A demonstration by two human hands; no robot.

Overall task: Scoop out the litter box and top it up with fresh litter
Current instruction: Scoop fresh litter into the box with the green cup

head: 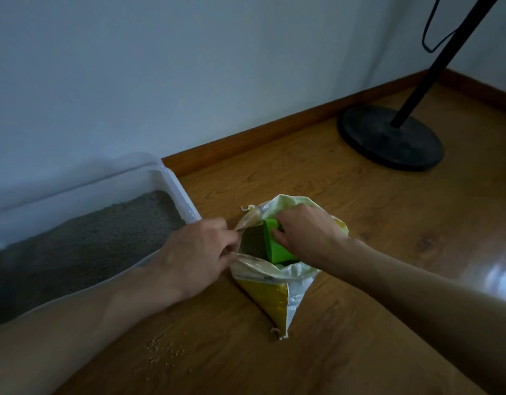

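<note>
The left hand (199,253) is pinching the litter bag (270,292) rim, holding its mouth open. The right hand (308,232) is gripping a green scoop (277,243) inside the bag, beside the litter box (177,192).

The floor (360,223) is brown wood-grain board. Directly on it: a white litter box (172,189) against the wall at left, an open bag (274,292) at centre, scattered grains (160,352) in front, and a black round stand base (388,138) at the far right.

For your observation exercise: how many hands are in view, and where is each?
2. The left hand pinches the litter bag's open rim; the right hand grips the green scoop inside it.
</note>
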